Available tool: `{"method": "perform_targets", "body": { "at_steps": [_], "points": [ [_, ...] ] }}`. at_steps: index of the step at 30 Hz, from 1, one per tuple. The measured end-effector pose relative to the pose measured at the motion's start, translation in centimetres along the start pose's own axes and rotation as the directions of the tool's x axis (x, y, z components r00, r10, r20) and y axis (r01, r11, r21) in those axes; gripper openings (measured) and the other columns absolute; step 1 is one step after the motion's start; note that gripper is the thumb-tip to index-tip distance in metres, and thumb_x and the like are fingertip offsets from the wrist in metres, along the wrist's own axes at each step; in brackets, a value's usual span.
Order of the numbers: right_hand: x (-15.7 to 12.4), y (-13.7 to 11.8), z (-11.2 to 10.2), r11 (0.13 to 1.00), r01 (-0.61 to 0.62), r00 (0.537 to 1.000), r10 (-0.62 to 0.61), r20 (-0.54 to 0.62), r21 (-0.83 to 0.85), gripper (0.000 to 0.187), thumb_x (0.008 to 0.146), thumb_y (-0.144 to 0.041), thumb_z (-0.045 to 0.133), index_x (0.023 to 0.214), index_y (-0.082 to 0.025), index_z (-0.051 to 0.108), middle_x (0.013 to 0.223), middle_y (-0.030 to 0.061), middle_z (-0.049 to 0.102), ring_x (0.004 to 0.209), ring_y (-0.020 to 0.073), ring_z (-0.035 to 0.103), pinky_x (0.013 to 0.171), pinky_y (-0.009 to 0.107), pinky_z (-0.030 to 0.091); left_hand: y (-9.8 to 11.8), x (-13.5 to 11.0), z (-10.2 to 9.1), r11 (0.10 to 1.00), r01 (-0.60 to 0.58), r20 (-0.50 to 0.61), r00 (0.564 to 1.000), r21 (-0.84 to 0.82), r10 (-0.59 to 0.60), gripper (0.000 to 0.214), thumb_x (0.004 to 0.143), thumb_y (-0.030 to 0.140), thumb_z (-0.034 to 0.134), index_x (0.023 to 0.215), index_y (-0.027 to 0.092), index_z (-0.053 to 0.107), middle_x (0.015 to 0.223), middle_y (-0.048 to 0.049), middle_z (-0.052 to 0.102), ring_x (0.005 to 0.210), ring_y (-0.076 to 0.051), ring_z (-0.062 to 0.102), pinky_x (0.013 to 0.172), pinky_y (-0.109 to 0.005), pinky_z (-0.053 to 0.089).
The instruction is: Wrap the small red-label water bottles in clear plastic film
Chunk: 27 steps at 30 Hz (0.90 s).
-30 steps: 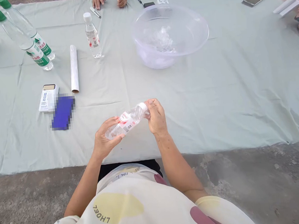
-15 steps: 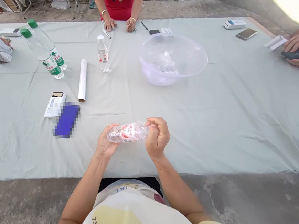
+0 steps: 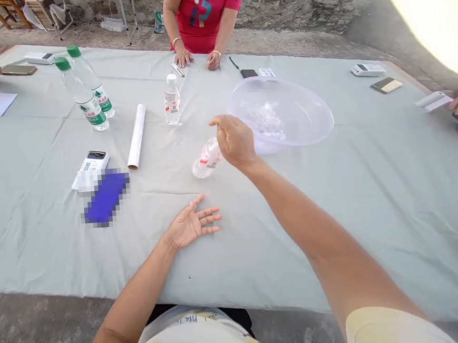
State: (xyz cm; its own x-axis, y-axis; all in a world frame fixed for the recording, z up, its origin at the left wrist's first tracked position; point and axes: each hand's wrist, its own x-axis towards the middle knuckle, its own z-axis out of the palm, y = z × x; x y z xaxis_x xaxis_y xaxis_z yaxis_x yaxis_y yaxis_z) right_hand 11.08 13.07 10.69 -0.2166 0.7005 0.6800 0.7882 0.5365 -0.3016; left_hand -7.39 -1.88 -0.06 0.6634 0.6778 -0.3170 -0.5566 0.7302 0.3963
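My right hand [image 3: 235,142] is closed around the upper end of a small clear water bottle [image 3: 205,160] with a red and white label. The bottle leans, its base toward the left and nearer me, and its top is hidden by my fingers. Whether the base touches the cloth, I cannot tell. Just behind my right hand is a translucent plastic basin [image 3: 308,128] with crumpled clear plastic [image 3: 268,121] in it. My left hand [image 3: 189,225] holds nothing, palm up and fingers spread, low over the table on the near side of the bottle.
A similar small bottle [image 3: 172,102] stands farther back. To the left are a white roll [image 3: 136,139], two green-capped bottles [image 3: 89,106], a white device [image 3: 89,166] and a blurred blue object [image 3: 106,197]. Across the table, a person in red [image 3: 207,20] rests both hands on the cloth.
My right hand has carried the bottle forward, away from me, and tipped it from lying level toward upright. The left hand has let go of it and spread its fingers.
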Motion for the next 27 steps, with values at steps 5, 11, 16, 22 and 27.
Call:
{"method": "perform_targets", "body": {
  "at_steps": [5, 11, 16, 22, 27],
  "points": [
    [7.7, 6.3, 4.0, 0.983, -0.131, 0.979, 0.148, 0.138, -0.126, 0.032, 0.101, -0.035, 0.038, 0.117, -0.021, 0.062, 0.109, 0.0091, 0.065, 0.108, 0.0238, 0.057, 0.097, 0.041, 0.046, -0.4, 0.0, -0.5, 0.995, 0.002, 0.013, 1.000, 0.099, -0.004, 0.038, 0.092, 0.039, 0.065, 0.122, 0.017, 0.064, 0.115, -0.0150, 0.070, 0.105, -0.028, 0.069, 0.085, -0.042, 0.053],
    [12.3, 9.6, 6.6, 0.929, -0.316, 0.898, 0.359, 0.253, -0.195, 0.032, 0.096, -0.036, 0.049, 0.115, -0.019, 0.069, 0.116, 0.0124, 0.063, 0.117, 0.0298, 0.056, 0.104, 0.051, 0.041, -0.4, 0.1, -0.5, 0.997, -0.006, 0.003, 1.000, 0.080, 0.006, 0.036, 0.089, 0.040, 0.069, 0.117, 0.017, 0.067, 0.109, -0.0130, 0.072, 0.101, -0.027, 0.070, 0.082, -0.039, 0.054],
    [13.7, 8.9, 6.7, 0.942, -0.284, 0.868, 0.333, 0.368, -0.180, 0.047, 0.097, -0.049, 0.046, 0.127, -0.016, 0.063, 0.131, 0.0172, 0.058, 0.128, 0.0338, 0.050, 0.107, 0.056, 0.036, -0.6, 0.1, -0.6, 0.997, -0.004, 0.007, 1.000, 0.082, 0.003, 0.034, 0.090, 0.038, 0.068, 0.116, 0.018, 0.067, 0.109, -0.0131, 0.071, 0.100, -0.025, 0.070, 0.082, -0.038, 0.053],
    [16.9, 5.0, 8.5, 0.970, -0.239, 0.894, 0.237, 0.381, -0.043, 0.061, 0.087, -0.045, 0.063, 0.144, -0.029, 0.046, 0.149, 0.0129, 0.046, 0.144, 0.0410, 0.030, 0.110, 0.065, 0.034, -0.7, 0.1, -0.5, 0.996, 0.002, -0.005, 1.000, 0.085, -0.001, 0.035, 0.089, 0.039, 0.070, 0.116, 0.018, 0.067, 0.109, -0.0132, 0.071, 0.100, -0.025, 0.070, 0.083, -0.038, 0.053],
    [17.6, 0.8, 11.4, 0.976, -0.183, 0.851, 0.217, 0.477, -0.117, 0.068, 0.084, -0.026, 0.063, 0.148, -0.026, 0.041, 0.162, 0.0107, 0.025, 0.144, 0.0389, 0.033, 0.113, 0.060, 0.032, -0.7, 0.1, -0.9, 0.998, -0.023, 0.012, 1.000, 0.067, 0.023, 0.036, 0.088, 0.040, 0.071, 0.115, 0.018, 0.066, 0.107, -0.0132, 0.071, 0.099, -0.025, 0.070, 0.081, -0.037, 0.053]
  ]
}}
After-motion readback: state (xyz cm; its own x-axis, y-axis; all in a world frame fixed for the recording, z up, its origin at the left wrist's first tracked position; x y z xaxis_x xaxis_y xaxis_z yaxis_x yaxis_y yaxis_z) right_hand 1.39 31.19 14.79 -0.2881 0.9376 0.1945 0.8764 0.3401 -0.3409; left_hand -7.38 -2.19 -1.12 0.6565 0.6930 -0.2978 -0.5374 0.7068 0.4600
